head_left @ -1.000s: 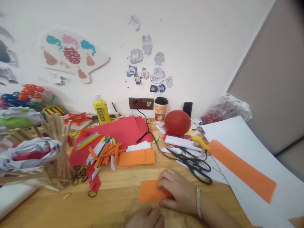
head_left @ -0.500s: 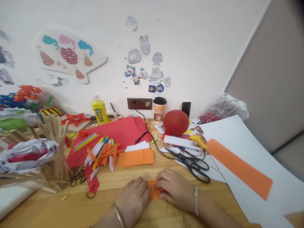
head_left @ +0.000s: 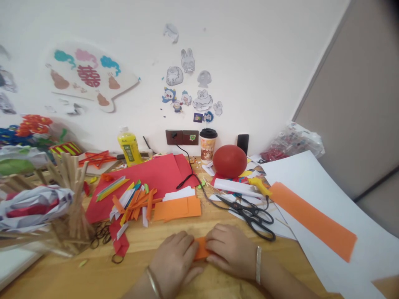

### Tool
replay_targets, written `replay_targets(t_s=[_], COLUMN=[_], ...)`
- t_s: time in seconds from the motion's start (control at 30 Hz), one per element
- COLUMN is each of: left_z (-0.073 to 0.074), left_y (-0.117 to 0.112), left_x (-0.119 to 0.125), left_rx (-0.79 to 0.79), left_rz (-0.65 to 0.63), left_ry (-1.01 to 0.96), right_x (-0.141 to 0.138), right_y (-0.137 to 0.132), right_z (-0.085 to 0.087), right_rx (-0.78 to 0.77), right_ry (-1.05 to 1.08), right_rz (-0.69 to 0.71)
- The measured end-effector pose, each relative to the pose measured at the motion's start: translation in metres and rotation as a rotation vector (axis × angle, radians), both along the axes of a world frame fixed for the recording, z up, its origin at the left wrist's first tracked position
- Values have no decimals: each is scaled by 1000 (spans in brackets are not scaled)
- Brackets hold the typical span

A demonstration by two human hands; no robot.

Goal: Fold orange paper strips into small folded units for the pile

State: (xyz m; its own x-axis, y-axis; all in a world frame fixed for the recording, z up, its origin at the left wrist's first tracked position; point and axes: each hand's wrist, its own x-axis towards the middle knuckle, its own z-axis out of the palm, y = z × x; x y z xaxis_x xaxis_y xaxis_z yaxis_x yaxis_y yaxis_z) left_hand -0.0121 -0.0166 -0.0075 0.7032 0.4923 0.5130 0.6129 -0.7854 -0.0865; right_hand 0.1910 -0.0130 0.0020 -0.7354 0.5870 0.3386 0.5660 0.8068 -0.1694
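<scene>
A small folded piece of orange paper (head_left: 202, 248) lies on the wooden table (head_left: 162, 249) near its front edge. My left hand (head_left: 176, 263) presses on its left side with bent fingers. From the right, my right hand (head_left: 231, 250) pinches and presses the same piece. Only a narrow strip of the orange paper shows between the two hands. Each wrist carries a bracelet.
Black scissors (head_left: 252, 216) lie just beyond my right hand. Orange sheets (head_left: 178, 207), cut paper strips (head_left: 134, 199) and red paper (head_left: 149, 174) lie further back. A red ball (head_left: 230, 161), a cup (head_left: 208, 145), a yellow bottle (head_left: 128, 146) stand near the wall. White sheets with an orange strip (head_left: 311, 220) lie right; wooden sticks (head_left: 73, 191) stand left.
My left hand came up from the bottom edge onto the orange paper. The paper, a wide flat rectangle a second ago, is now folded small between both hands.
</scene>
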Motion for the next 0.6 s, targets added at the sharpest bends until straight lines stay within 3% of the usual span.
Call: replay_targets(t_s=[0.17, 0.4, 0.47, 0.6], left_z=[-6, 10, 3, -22], left_y=[-4, -27, -34, -37], left_x=[2, 11, 13, 16], left_rx=[32, 193, 205, 241], left_rz=[-42, -27, -65, 17], left_ry=[16, 53, 77, 27], right_x=[-1, -2, -2, -5], right_y=[0, -2, -2, -1], right_z=[-2, -3, -2, -1], right_rx=[89, -172, -217, -244], right_ry=[-18, 126, 171, 211], right_rz=[26, -84, -111, -151])
